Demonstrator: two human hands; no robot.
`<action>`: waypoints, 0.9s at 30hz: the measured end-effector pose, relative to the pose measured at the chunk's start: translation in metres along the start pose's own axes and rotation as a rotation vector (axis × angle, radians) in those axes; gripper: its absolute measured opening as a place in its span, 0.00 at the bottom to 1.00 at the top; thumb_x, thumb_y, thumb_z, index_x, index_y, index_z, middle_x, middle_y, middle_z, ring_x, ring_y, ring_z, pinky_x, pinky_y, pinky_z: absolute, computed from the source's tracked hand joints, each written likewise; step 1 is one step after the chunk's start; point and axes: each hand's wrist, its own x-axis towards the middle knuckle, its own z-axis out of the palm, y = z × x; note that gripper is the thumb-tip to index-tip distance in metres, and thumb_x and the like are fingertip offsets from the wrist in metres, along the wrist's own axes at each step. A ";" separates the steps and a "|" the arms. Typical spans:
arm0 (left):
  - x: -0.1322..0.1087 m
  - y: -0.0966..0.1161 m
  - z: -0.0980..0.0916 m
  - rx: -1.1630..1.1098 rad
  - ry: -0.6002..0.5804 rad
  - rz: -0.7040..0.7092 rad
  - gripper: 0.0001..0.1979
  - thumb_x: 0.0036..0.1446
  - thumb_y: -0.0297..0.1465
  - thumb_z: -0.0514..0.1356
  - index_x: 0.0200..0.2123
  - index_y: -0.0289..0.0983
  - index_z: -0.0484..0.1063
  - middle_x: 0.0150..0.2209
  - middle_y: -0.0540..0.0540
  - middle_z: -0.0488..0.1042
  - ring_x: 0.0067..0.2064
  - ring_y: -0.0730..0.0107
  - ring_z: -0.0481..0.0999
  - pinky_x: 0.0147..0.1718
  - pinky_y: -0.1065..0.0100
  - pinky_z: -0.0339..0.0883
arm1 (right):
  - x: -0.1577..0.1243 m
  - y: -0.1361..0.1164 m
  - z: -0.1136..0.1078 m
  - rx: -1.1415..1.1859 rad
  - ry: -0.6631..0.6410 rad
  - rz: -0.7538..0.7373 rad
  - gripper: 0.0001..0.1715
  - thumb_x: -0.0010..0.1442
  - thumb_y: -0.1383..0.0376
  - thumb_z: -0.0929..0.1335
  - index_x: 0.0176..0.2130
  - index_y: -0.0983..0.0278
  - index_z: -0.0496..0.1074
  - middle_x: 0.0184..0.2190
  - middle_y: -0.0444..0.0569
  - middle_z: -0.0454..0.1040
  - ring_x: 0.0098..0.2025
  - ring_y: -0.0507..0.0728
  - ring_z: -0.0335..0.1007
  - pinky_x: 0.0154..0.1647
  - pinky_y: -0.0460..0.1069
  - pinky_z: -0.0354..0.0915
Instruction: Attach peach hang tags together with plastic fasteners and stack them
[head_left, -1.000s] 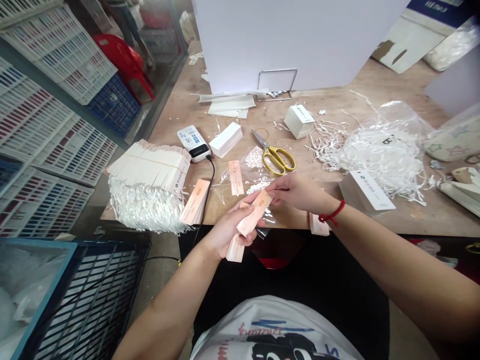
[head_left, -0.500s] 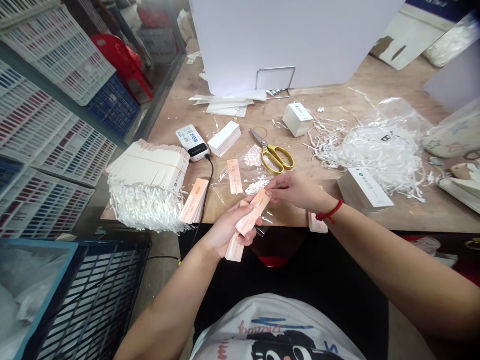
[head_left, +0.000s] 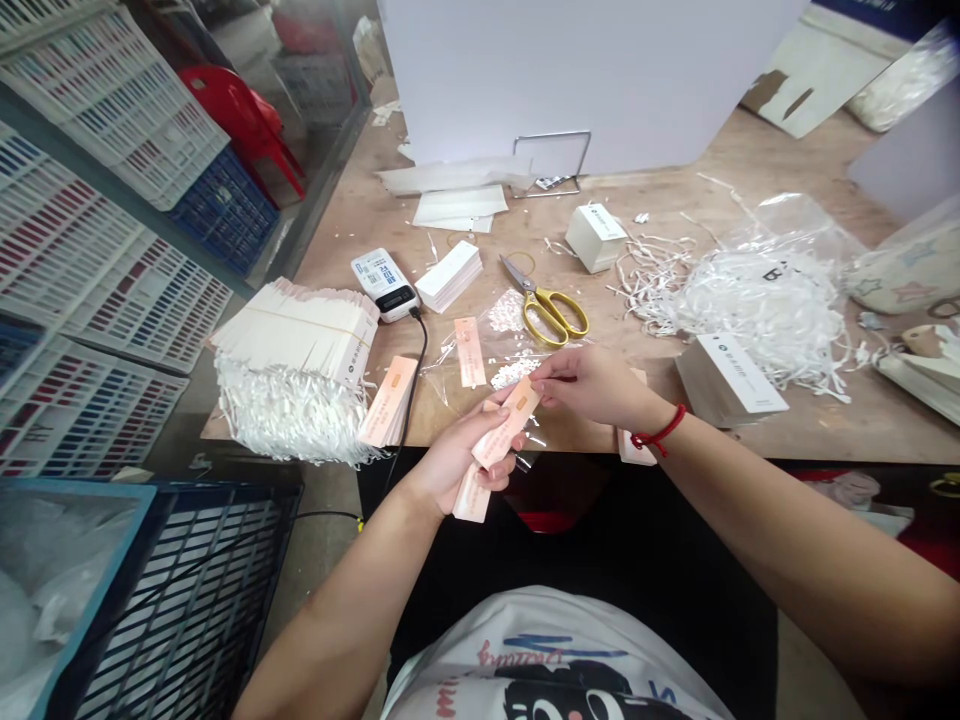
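on brown wood (head_left: 645, 190), strung white paper tags (head_left: 307, 325) seem done; peach paper cards (head_left: 505, 430), seemingly unfinished, are held by left hand (head_left: 461, 448), pinched by right hand (head_left: 592, 380).

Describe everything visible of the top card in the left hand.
The card is a narrow, flat, peach strip, apparently stiff paper, with a darker orange box near its far end and print too small to read. It lies slantwise, far end toward the right, at the table's near edge. The left hand grips it; the right hand's fingertips appear to touch its far end. Another card juts out below.
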 end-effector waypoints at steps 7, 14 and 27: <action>0.000 -0.001 0.000 0.042 0.013 0.022 0.28 0.63 0.36 0.60 0.65 0.49 0.58 0.31 0.52 0.69 0.15 0.85 0.58 0.14 0.81 0.47 | -0.004 -0.013 0.001 -0.188 0.005 -0.061 0.10 0.59 0.67 0.67 0.34 0.62 0.80 0.28 0.45 0.79 0.30 0.54 0.72 0.32 0.49 0.63; -0.002 -0.003 0.003 0.087 0.051 0.063 0.29 0.64 0.37 0.60 0.66 0.49 0.58 0.30 0.52 0.68 0.15 0.84 0.59 0.13 0.82 0.46 | -0.009 -0.016 0.006 -0.319 0.131 -0.173 0.11 0.61 0.69 0.66 0.36 0.62 0.79 0.33 0.48 0.81 0.36 0.57 0.75 0.39 0.51 0.65; 0.002 -0.014 0.010 0.104 0.105 0.297 0.35 0.63 0.39 0.61 0.70 0.48 0.52 0.33 0.50 0.72 0.18 0.79 0.67 0.13 0.79 0.47 | -0.050 -0.026 0.045 -0.158 0.309 -0.250 0.24 0.68 0.67 0.60 0.61 0.64 0.67 0.63 0.58 0.69 0.66 0.65 0.64 0.65 0.65 0.64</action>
